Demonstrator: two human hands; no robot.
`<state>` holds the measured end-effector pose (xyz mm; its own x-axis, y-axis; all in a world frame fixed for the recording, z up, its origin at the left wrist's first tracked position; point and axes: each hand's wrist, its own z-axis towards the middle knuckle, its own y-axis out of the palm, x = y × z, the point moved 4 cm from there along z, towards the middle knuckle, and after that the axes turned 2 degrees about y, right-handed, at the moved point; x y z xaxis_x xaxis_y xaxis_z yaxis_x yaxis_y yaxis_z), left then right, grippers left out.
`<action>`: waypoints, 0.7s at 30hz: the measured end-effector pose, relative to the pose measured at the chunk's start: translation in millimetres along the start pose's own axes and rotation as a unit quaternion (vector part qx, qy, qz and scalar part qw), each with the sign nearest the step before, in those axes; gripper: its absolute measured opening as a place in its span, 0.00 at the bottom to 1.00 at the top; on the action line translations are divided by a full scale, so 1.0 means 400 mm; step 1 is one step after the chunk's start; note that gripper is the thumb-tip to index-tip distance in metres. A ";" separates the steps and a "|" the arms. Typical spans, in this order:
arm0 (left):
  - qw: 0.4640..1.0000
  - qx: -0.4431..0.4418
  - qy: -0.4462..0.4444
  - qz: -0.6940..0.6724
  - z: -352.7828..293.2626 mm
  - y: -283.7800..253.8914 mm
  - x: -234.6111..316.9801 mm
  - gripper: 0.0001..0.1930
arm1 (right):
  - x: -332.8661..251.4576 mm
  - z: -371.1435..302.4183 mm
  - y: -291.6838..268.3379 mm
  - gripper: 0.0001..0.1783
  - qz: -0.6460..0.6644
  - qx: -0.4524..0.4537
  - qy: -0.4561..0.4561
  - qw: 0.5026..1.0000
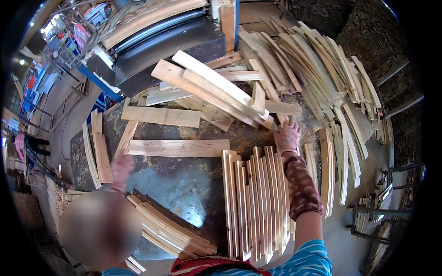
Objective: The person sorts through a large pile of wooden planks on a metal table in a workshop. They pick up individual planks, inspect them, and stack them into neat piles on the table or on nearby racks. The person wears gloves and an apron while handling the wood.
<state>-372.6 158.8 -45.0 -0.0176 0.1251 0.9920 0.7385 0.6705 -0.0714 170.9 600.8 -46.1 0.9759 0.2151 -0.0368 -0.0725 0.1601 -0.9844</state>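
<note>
My right hand (289, 136), in a pinkish work glove with a patterned brown sleeve, reaches to the far end of a row of narrow boards (258, 198) set on edge. Its fingers look stretched out, close to the ends of a pile of loose boards (216, 92). My left hand (122, 171), also gloved, is smeared by motion beside the near end of a slanting board (126, 137); its fingers cannot be made out. Between the hands a single flat board (179, 148) lies crosswise on the dark metal table (177, 188), with another flat board (161, 116) beyond it.
A machine with a long metal roller (159, 30) stands beyond the table. Large heaps of thin boards (317, 64) lie at the far right. More boards (170, 225) are stacked near me on the left. A blurred disc (100, 229) covers my left forearm.
</note>
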 end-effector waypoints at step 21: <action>0.703 -0.308 0.299 -0.567 -0.426 1.038 0.288 0.44 | -0.600 -0.441 -0.746 0.41 0.353 0.167 -0.474 0.789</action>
<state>46.9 327.2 57.4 -0.6794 -0.6881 0.2550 0.6340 -0.3754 0.6761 -5.3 331.5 226.2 0.0870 0.9632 -0.2545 -0.7337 -0.1109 -0.6704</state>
